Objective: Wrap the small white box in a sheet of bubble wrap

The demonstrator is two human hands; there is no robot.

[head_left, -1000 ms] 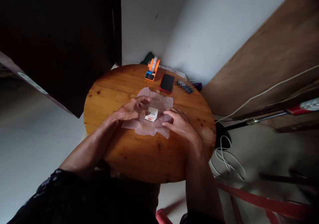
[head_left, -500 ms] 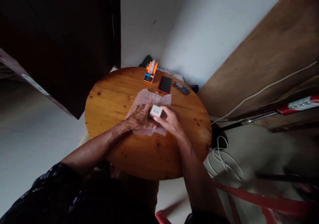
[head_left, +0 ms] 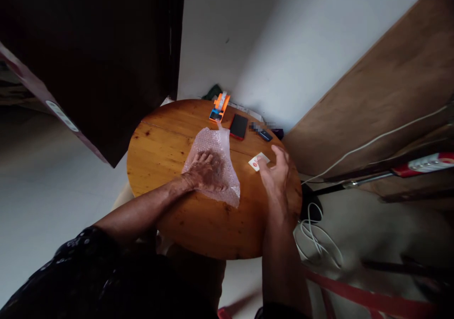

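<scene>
A sheet of bubble wrap (head_left: 229,186) lies on the round wooden table (head_left: 159,153). My left hand (head_left: 207,171) rests flat on it, fingers spread. To the right, a small white box (head_left: 254,163) with red print sits on the bare wood. Beside it is my right hand (head_left: 275,171), its thumb and fingers apart. The thumb overlaps the box's edge in the view; whether it touches, I cannot tell. A phone-like dark slab with a red edge (head_left: 239,126) lies behind the bubble wrap.
An orange tape dispenser (head_left: 222,106) stands at the table's back edge. A dark pixelated object (head_left: 263,133) lies right of the slab. The wall (head_left: 230,39) rises behind. White cable (head_left: 315,234) coils on the floor at the right, near a red frame (head_left: 372,297).
My right hand has moved right with the white box, which now lies on the table with my fingers spread. My left hand now presses flatter on the bubble wrap. The view has shifted slightly.
</scene>
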